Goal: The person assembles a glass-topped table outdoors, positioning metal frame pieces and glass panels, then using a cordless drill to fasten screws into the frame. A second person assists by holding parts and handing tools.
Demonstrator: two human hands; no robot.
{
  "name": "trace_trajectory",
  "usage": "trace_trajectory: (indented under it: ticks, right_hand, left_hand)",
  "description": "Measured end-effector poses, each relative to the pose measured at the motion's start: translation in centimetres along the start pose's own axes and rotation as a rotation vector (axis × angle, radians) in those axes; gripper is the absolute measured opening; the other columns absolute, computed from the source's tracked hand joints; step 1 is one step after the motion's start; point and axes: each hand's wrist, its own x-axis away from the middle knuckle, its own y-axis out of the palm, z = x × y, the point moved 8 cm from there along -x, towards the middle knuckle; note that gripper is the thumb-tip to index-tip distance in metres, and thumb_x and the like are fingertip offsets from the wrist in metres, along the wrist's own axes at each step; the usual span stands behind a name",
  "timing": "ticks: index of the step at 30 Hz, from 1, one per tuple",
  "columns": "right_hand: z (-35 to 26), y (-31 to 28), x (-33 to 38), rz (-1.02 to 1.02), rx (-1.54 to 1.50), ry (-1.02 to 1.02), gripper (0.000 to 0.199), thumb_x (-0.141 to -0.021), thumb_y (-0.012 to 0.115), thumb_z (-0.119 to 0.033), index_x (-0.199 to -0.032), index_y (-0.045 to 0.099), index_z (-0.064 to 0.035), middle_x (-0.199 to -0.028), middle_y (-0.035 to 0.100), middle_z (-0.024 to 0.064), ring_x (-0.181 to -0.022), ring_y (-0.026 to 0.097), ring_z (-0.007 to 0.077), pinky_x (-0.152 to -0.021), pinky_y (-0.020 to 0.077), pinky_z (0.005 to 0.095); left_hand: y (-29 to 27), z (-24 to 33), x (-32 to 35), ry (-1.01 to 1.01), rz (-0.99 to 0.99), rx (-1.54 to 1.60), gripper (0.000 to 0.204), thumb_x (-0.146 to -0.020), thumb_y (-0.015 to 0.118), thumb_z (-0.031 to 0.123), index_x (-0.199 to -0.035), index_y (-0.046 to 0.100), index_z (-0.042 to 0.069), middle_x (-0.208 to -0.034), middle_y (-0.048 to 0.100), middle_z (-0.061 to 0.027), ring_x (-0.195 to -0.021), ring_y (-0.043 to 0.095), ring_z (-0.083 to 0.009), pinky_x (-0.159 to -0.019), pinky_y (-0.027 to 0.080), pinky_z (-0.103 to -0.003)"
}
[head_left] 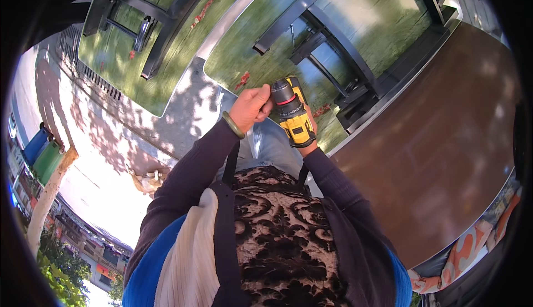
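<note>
A yellow and black cordless drill (292, 112) with a red ring near its chuck is in my right hand (312, 122). My fingers wrap round its far side, mostly hidden behind the tool. The chuck points away from me, tilted slightly left. Beside the chuck is my left hand (250, 109), its fingers curled and the thumb pressed against them; anything small between them is hidden. A green bangle (233, 125) circles my left wrist. Just beyond both hands lies a glossy green and blue panel (239, 57) with a black metal frame (338, 46) on it.
Another green panel (125, 63) with black metal bars lies at the far left. A large brown board (427, 140) fills the right side. Shaded paving (191, 107) runs between the panels and me. Blue and green bins (47, 160) and a tree trunk (47, 201) stand to the left.
</note>
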Motion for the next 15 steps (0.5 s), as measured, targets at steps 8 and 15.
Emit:
trace_trajectory:
  ticks: [8, 15]
  right_hand:
    - [-2.7, 0.6, 0.5, -0.073, -0.333, 0.338, 0.038, -0.091, 0.051, -0.02, -0.122, 0.051, 0.0009, -0.11, 0.057, 0.0096, -0.094, 0.057, 0.0142, -0.085, 0.0458, 0.0284]
    - [-13.9, -1.9, -7.2, -0.206, 1.031, -0.607, 0.041, -0.069, 0.061, 0.004, -0.109, 0.061, -0.0051, -0.109, 0.061, 0.0098, -0.1, 0.058, 0.0312, -0.083, 0.0486, 0.0372]
  left_hand:
    - [2.8, 0.5, 0.2, 0.082, 0.09, -0.295, 0.037, -0.095, 0.054, 0.035, -0.096, 0.063, -0.001, -0.061, 0.046, 0.0032, -0.053, 0.04, -0.0036, -0.047, 0.032, -0.02]
    - [3.2, 0.6, 0.3, 0.156, 0.127, -0.451, 0.037, -0.095, 0.054, 0.032, -0.106, 0.064, -0.001, -0.06, 0.047, 0.0038, -0.055, 0.042, -0.0043, -0.049, 0.036, -0.023]
